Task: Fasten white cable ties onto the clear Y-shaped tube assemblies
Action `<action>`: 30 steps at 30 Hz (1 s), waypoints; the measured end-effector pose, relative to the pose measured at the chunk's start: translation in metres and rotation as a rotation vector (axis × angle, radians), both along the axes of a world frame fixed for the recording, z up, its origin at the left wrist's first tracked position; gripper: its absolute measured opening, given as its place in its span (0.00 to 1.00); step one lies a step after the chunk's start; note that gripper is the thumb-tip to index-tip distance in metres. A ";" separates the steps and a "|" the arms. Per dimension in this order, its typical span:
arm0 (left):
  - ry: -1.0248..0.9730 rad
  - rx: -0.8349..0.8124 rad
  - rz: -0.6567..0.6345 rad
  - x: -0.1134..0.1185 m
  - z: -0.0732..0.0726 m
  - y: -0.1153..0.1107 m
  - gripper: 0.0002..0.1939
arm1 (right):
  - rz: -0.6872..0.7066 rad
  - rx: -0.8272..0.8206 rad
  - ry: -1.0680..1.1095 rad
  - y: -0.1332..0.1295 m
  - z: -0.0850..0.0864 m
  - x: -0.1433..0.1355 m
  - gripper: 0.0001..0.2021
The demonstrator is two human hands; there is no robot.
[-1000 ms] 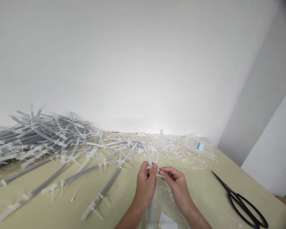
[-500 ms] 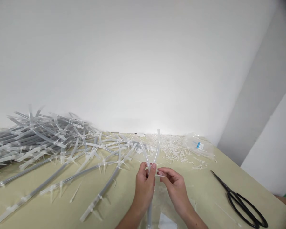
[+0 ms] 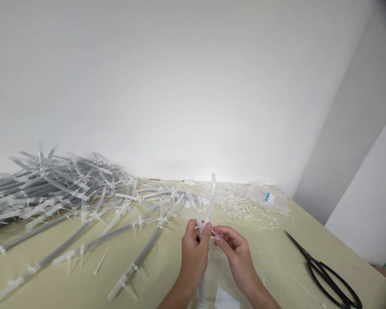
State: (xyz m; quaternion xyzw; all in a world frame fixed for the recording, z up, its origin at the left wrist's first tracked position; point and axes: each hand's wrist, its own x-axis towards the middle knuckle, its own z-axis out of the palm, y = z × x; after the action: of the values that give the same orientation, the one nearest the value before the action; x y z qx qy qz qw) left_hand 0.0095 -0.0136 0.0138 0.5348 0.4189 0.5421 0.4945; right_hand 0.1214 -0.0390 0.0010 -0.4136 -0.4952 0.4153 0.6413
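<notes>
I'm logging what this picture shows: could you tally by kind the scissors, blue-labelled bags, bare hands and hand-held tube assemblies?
Black scissors: 1
Clear plastic bag with blue label: 1
Bare hands, left hand and right hand: 2
Y-shaped tube assembly in the left hand: 1
Total: 5

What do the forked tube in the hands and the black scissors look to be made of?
Forked tube: probably flexible plastic, smooth, translucent; it looks see-through and one side curves. Scissors: probably metal, black and fairly matte, judging by the slim, pointed shape; plastic parts can't be ruled out.
</notes>
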 end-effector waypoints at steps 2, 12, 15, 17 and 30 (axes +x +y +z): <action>0.007 0.012 0.015 -0.002 0.002 0.000 0.16 | 0.009 0.007 0.023 0.001 -0.001 0.000 0.09; -0.013 0.004 -0.054 0.000 0.005 -0.007 0.15 | 0.070 -0.030 0.210 0.003 -0.004 0.000 0.12; -0.033 0.003 -0.109 0.001 0.005 -0.008 0.15 | 0.151 -0.044 0.277 0.005 -0.003 -0.001 0.13; -0.050 -0.004 -0.129 0.002 0.006 -0.007 0.15 | 0.189 -0.070 0.292 0.005 -0.002 -0.002 0.10; -0.119 -0.142 -0.111 0.003 -0.001 0.002 0.19 | 0.317 -0.148 0.367 0.011 -0.007 -0.009 0.11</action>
State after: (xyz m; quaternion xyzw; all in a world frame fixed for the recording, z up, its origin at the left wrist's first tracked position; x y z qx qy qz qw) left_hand 0.0121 -0.0111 0.0124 0.4878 0.3961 0.5137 0.5842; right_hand 0.1128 -0.0283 -0.0061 -0.2943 -0.3975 0.6139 0.6153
